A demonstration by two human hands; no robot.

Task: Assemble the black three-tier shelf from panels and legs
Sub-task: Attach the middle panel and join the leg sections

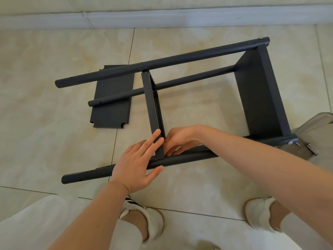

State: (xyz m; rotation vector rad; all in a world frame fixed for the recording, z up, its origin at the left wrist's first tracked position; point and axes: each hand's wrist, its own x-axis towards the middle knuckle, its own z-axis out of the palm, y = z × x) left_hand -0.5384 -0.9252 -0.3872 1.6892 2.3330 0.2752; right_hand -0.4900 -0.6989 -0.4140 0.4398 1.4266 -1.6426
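Landmark: I take the narrow black middle panel [151, 105], which stands on edge across the frame, as my reference.
Task's thing: the half-built black metal shelf frame [259, 91] lies on its side on the beige tiled floor [54, 123]. The round black near leg tube [86, 175] crosses at the middle panel's near end, and the far leg tube [162, 62] meets its far end.
Left hand: my left hand [137, 165] has its fingers [155, 139] laid straight against the panel's near end and its thumb on the near leg tube. It grips nothing.
Right hand: my right hand [178, 139] sits just right of the panel's near end, fingers curled down at the joint. I cannot tell whether they pinch anything.
Spare part: a flat black notched panel [111, 105] lies on the floor left of the middle panel, beneath the tube ends.
Handling: I judge the frame stiff, fairly light and smooth-painted, so slippery. A panel not yet fixed may tip. I would hold the tubes close beside the panel, not its thin edge.
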